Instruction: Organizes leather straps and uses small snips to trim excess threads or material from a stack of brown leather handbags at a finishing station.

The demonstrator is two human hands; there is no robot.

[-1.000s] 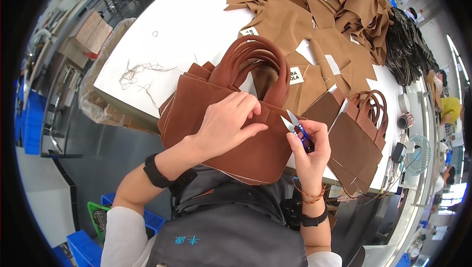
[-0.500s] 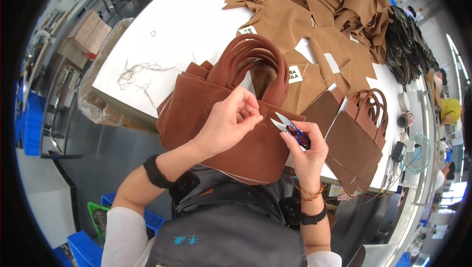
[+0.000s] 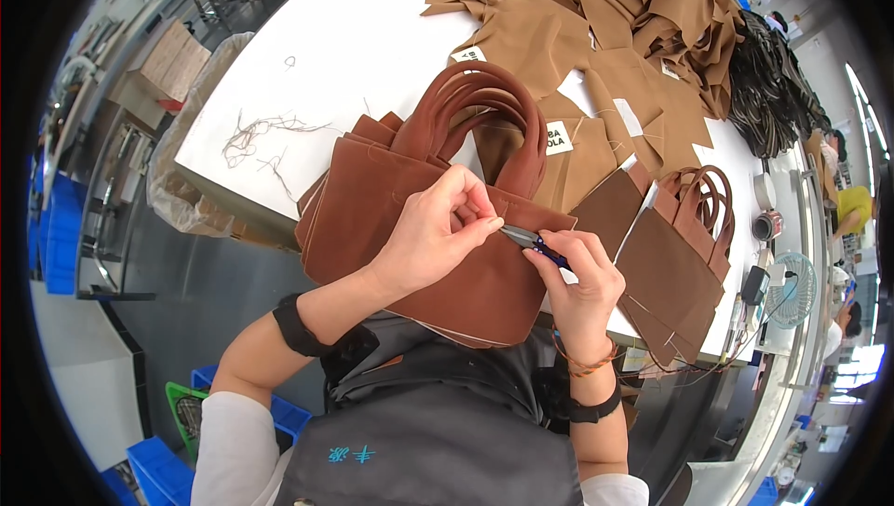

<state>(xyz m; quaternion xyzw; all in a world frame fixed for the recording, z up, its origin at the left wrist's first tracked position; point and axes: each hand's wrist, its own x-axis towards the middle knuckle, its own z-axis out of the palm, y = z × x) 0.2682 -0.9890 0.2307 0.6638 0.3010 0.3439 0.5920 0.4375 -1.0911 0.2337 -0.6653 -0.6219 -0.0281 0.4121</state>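
A stack of reddish-brown bag panels [image 3: 358,203] with looped handles [image 3: 533,148] leans over the table's near edge, close to my body. Above the top panel my left hand [image 3: 442,227] is closed in a pinch of thumb and forefinger; what sits between the fingertips is too fine to make out. My right hand [image 3: 582,287] grips small blue-handled thread snips [image 3: 527,240]. Their blades are closed together, and the tip lies right at the left fingertips, near the base of a handle.
Loose thread ends [image 3: 256,138] lie on the white table [image 3: 317,50] at left. Tan fabric pieces [image 3: 531,31] are heaped across the back. Darker brown panels with handles [image 3: 666,269] rest at right, near a bundle of black straps [image 3: 768,87] and a small fan [image 3: 792,290].
The snips' blades have gone from spread to closed, and their tip has moved left to my left fingertips. My left hand has barely shifted.
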